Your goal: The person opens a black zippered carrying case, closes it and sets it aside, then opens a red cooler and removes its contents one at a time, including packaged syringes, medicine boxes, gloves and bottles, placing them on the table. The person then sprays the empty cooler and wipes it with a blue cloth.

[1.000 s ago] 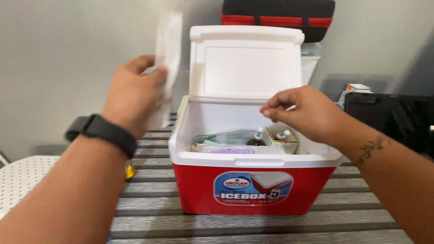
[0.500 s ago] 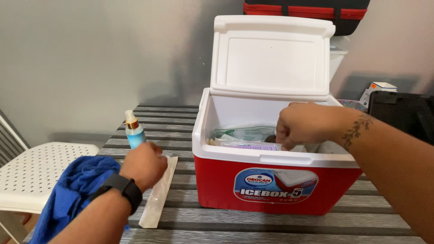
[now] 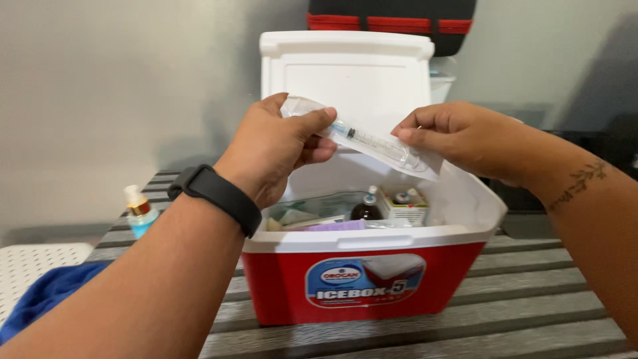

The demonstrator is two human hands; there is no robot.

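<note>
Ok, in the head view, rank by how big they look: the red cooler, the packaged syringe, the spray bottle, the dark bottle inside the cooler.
1. red cooler
2. packaged syringe, nearer the camera
3. spray bottle and dark bottle: too alike to rank

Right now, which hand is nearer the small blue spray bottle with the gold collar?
Left. The left hand is up over the red cooler, right of the spray bottle; the right hand is farther right.

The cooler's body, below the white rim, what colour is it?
Red, with a blue and white oval label on the front; the cooler's head view shows it plainly.
</note>
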